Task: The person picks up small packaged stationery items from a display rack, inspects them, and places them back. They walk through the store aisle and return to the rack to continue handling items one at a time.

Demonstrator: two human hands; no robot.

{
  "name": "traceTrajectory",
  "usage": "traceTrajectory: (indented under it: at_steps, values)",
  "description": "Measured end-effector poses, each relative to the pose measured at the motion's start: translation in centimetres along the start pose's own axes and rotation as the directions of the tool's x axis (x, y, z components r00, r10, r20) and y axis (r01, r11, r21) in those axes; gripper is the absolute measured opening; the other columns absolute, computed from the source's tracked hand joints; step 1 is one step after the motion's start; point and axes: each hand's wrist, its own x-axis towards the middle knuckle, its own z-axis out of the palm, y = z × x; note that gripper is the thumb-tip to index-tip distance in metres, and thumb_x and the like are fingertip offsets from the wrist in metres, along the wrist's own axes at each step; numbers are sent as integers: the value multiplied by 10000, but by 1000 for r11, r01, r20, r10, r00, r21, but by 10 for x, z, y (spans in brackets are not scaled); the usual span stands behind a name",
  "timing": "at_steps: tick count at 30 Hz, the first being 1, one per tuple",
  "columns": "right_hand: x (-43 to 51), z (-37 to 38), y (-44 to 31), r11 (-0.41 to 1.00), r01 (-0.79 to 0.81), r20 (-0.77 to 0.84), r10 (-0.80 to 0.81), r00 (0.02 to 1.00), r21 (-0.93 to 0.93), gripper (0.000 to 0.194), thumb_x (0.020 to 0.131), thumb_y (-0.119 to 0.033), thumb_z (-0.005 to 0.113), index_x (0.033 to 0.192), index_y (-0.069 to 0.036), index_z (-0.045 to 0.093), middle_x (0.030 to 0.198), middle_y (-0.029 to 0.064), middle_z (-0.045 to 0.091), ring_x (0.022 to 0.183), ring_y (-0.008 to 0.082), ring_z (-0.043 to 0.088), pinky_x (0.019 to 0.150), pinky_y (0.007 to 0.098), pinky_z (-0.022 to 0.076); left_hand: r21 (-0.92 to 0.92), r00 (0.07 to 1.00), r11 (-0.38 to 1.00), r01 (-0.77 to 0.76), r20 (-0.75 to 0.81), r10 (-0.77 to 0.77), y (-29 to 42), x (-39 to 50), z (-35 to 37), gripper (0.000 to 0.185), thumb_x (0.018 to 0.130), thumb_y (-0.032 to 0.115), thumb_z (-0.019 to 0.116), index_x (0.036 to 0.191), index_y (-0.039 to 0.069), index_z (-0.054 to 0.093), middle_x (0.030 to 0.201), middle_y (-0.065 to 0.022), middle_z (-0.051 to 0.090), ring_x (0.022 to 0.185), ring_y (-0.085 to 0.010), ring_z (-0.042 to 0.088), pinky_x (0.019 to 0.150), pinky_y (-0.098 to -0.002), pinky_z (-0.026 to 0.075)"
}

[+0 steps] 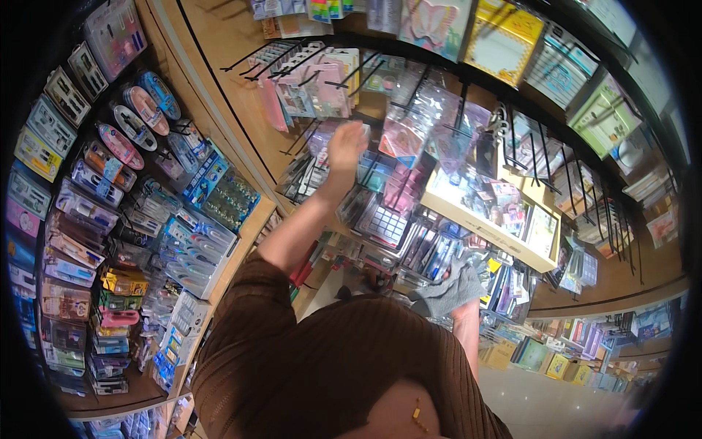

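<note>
My left hand (346,144), blurred, is raised in front of the display rack, among the hooks with hanging packets. A pale purple packet (324,137) hangs close beside it; whether the fingers touch it cannot be told. My right hand (464,310) is low at the right and grips a grey cloth (452,290) with a darker patch at one end. The cloth covers most of that hand. Behind the cloth are upright packs of pens (430,255) in a shelf compartment.
A cream cardboard box (488,230) holding small items juts out above the cloth. Black metal hooks (540,153) project from the rack. Carded stationery (131,126) fills the left-hand shelf. Pink packs (326,85) hang above my left hand. Tiled floor (543,398) shows at lower right.
</note>
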Motion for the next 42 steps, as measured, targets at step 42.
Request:
traceTrajectory:
  at_steps: [42]
  values:
    - [3,68,137,965,61,-78,-43,996,254,151,913,-166,433,906,-71,551,710,38,569,502,113,479,464,240,475,-2,925,998,69,374,-63,-59,253,-4,365,879,308,490,1119,37,532,1027,-66,592,1005,-161,525,898,-283,368]
